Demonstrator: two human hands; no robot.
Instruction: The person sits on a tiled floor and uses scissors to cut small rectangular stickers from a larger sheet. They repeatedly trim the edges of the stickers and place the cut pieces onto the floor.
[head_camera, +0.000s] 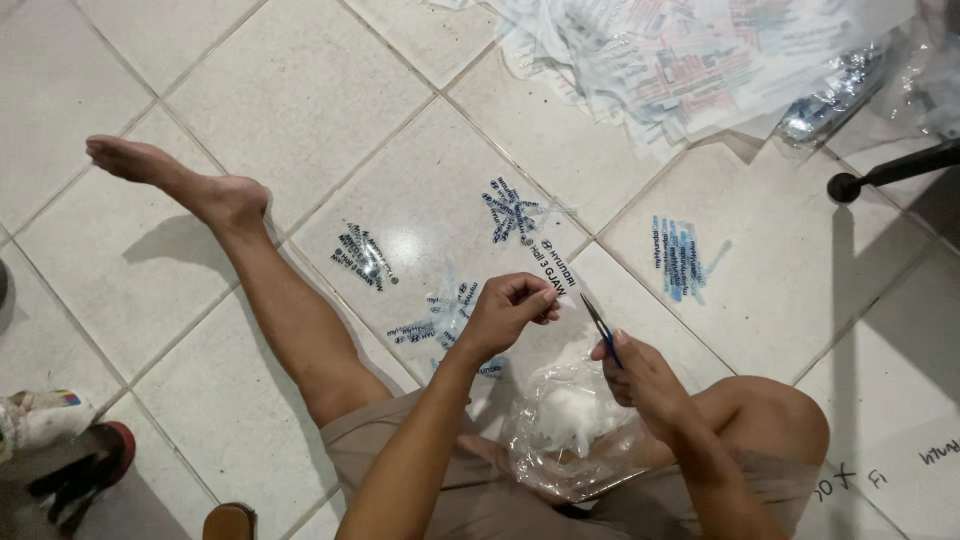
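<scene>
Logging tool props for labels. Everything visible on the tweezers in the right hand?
The tweezers are slim, blue and probably metal, with two thin arms tapering to a fine point. The right hand pinches their rear end, so that part is hidden. They slant up and left, tip toward the left hand without visibly touching it, above a clear plastic bag on the lap. Whether the tips are closed is unclear.
</scene>
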